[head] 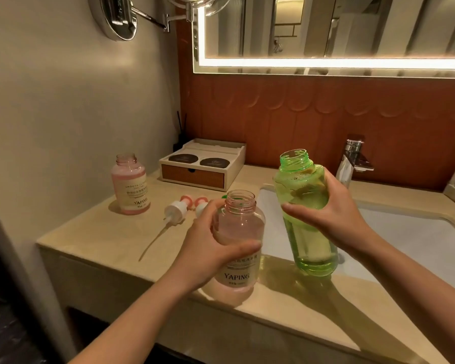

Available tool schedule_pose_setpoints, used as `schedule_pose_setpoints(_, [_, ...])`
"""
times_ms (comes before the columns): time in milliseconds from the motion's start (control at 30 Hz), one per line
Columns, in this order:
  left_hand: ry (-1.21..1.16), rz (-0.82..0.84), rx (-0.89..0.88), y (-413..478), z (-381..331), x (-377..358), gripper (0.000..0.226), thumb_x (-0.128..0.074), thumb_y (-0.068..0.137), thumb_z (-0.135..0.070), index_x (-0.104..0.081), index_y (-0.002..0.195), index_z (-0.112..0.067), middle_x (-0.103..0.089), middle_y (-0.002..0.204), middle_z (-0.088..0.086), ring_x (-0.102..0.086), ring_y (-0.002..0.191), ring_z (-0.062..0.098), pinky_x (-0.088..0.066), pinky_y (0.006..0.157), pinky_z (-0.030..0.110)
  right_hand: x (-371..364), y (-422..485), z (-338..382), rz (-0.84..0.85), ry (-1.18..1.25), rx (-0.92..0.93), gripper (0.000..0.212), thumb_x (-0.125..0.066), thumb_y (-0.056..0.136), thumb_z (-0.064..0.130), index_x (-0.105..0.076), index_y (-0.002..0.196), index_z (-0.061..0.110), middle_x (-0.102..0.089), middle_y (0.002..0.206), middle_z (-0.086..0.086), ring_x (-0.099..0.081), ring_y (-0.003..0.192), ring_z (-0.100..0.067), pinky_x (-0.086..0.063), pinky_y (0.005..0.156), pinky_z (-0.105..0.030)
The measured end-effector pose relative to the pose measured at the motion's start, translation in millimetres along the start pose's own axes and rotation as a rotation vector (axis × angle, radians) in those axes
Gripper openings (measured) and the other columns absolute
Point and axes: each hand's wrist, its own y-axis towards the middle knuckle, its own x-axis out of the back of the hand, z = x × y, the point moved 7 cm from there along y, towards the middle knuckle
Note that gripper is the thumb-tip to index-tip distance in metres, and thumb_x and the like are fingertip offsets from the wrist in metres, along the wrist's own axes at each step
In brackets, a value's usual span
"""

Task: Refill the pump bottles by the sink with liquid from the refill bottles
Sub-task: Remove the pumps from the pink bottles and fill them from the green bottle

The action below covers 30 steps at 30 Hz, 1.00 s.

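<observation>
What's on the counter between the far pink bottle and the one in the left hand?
Two loose pump heads lie there on their sides, shown in the head view.

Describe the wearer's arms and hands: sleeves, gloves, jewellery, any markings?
Left forearm and right forearm are bare to the frame edge, with no sleeves showing. Left hand and right hand wear no gloves. No rings, watch or wristbands are visible, and no markings.

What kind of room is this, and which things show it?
Most likely a hotel bathroom. A sink with a tap is set in a counter, a lit mirror hangs above it, and an amenity box stands by the wall.
</observation>
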Motion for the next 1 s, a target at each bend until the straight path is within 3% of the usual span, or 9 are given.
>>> schedule_pose_setpoints(133, [0.010,-0.019,-0.002,-3.6,10.1,-13.0,0.077,-0.077,0.045,-0.052,-0.046,0.115,-0.041,-0.061,0.107,-0.024,-0.057,0.095,-0.012,-0.048,0.070,0.007,2.3,-4.4,-0.7,0.026,-0.043,0.014,0.061,-0.077,0.054,0.056,-0.052,0.106,0.036,-0.063,0.099,0.016,-0.060,0.091,0.000,-0.050,0.078,-0.020])
schedule_pose_setpoints(333, [0.003,-0.064,-0.025,-4.6,20.1,-21.2,0.079,-0.086,0.049,-0.045,-0.048,0.116,-0.031,-0.063,0.106,-0.019,-0.060,0.096,-0.004,-0.049,0.077,0.012,9.5,-11.1,-1.7,0.077,-0.123,0.036,0.068,-0.078,0.055,0.058,-0.051,0.112,0.032,-0.061,0.103,0.019,-0.058,0.095,0.001,-0.049,0.082,-0.021])
schedule_pose_setpoints(467, [-0.015,-0.099,-0.044,-4.0,25.1,-24.3,0.080,-0.079,0.048,-0.049,-0.047,0.118,-0.027,-0.062,0.112,-0.010,-0.060,0.102,0.004,-0.050,0.084,0.021,7.8,-13.8,-3.7,0.143,-0.173,0.030,0.077,-0.075,0.052,0.058,-0.048,0.119,0.029,-0.061,0.107,0.014,-0.058,0.097,-0.003,-0.050,0.085,-0.027])
schedule_pose_setpoints(600, [-0.018,-0.119,-0.066,-1.9,25.3,-26.0,0.080,-0.079,0.049,-0.047,-0.046,0.118,-0.024,-0.061,0.113,-0.009,-0.060,0.102,0.003,-0.050,0.083,0.017,4.5,-16.3,-2.9,0.199,-0.226,0.044,0.079,-0.074,0.051,0.061,-0.045,0.120,0.037,-0.061,0.111,0.010,-0.058,0.101,-0.006,-0.051,0.088,-0.035])
schedule_pose_setpoints(700, [-0.012,-0.116,-0.070,0.9,25.3,-28.1,0.078,-0.085,0.053,-0.036,-0.045,0.118,-0.023,-0.060,0.113,-0.009,-0.059,0.102,0.002,-0.049,0.081,0.014,2.5,-15.6,-2.8,0.243,-0.297,0.049,0.090,-0.073,0.051,0.063,-0.044,0.129,0.030,-0.062,0.116,0.003,-0.058,0.105,-0.012,-0.049,0.091,-0.042])
schedule_pose_setpoints(900, [-0.020,-0.124,-0.080,1.9,24.5,-29.6,0.069,-0.085,0.056,-0.027,-0.044,0.113,-0.031,-0.060,0.113,-0.009,-0.059,0.100,-0.001,-0.048,0.079,0.011,3.2,-9.5,4.5,0.294,-0.382,0.094,0.090,-0.079,0.057,0.054,-0.041,0.134,0.028,-0.059,0.122,0.006,-0.056,0.109,-0.014,-0.048,0.091,-0.043])
schedule_pose_setpoints(1000, [-0.013,-0.129,-0.087,2.0,24.1,-29.4,0.068,-0.086,0.057,-0.027,-0.045,0.111,-0.033,-0.060,0.112,-0.010,-0.059,0.101,0.000,-0.048,0.081,0.013,3.1,-7.0,10.0,0.323,-0.445,0.109,0.091,-0.075,0.056,0.060,-0.040,0.134,0.030,-0.058,0.122,0.006,-0.056,0.108,-0.014,-0.049,0.088,-0.042])
